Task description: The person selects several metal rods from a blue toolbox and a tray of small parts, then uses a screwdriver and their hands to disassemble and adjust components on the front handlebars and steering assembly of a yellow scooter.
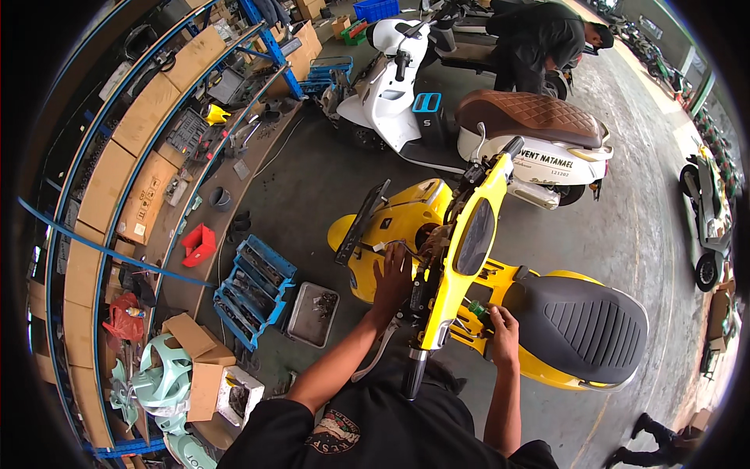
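Observation:
A yellow scooter [344,234] stands below me, with a long handlebar cover [437,320] and a dark ribbed seat [586,332]. My left hand [391,285] reaches left of the handlebar, fingers apart, fingertips at the exposed wiring in the front opening [426,238]; their exact contact is unclear. My right hand [500,332] is closed round a small green object [477,310], just right of the handlebar near the seat's front edge.
White scooters [394,105] stand ahead and right; a co-worker [531,47] bends beyond. Another person's legs [656,438] show lower right. Shelving [101,187] lines the left. A blue toolbox [258,301], metal tray [301,332] and cardboard boxes [203,387] sit left of the yellow scooter.

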`<state>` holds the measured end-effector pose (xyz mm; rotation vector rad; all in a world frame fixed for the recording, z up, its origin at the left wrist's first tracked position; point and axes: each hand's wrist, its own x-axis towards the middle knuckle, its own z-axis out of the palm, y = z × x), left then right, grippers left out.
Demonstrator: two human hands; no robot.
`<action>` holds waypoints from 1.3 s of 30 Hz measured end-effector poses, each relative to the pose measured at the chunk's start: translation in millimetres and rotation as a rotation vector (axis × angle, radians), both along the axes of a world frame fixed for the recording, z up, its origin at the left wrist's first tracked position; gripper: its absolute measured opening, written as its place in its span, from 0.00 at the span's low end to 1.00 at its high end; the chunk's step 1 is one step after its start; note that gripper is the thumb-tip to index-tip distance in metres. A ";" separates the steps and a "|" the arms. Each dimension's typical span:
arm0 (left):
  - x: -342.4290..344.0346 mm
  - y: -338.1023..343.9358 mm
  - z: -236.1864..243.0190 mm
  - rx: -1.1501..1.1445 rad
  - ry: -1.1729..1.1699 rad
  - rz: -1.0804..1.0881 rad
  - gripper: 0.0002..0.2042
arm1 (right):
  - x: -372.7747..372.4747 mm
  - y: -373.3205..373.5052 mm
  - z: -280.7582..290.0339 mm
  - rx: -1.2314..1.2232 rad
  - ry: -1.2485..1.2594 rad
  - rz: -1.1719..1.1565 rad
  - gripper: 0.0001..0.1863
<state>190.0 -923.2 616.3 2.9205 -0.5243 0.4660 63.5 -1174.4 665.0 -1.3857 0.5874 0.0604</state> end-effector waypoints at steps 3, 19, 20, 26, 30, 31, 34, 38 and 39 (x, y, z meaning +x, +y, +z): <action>-1.2 3.5 -3.7 0.030 -0.043 0.013 0.24 | -0.9 -2.9 3.8 0.068 0.095 0.097 0.19; -4.6 1.1 1.8 -0.042 0.081 -0.017 0.25 | 3.4 2.7 21.0 0.018 0.093 0.020 0.18; -4.7 1.7 1.2 -0.054 0.075 -0.028 0.25 | 4.5 3.9 22.5 0.016 0.096 0.024 0.18; -6.5 1.9 7.6 -0.097 0.080 -0.072 0.28 | 7.8 1.7 18.0 -0.037 0.086 0.021 0.20; -5.0 7.4 10.3 -0.150 0.079 -0.117 0.32 | 9.7 2.7 15.8 -0.054 0.106 0.012 0.20; -5.7 7.5 16.1 -0.180 0.085 -0.138 0.34 | 8.8 1.6 13.8 -0.044 0.103 0.010 0.19; -9.0 8.9 36.5 -0.198 0.113 -0.156 0.37 | 7.8 1.8 12.8 -0.061 0.133 0.030 0.20; -11.3 11.4 61.0 -0.212 0.187 -0.173 0.38 | 10.5 8.4 20.9 -0.097 0.174 -0.041 0.18; -11.7 12.2 65.2 -0.217 0.203 -0.166 0.38 | 9.9 7.4 15.4 -0.101 0.190 -0.036 0.18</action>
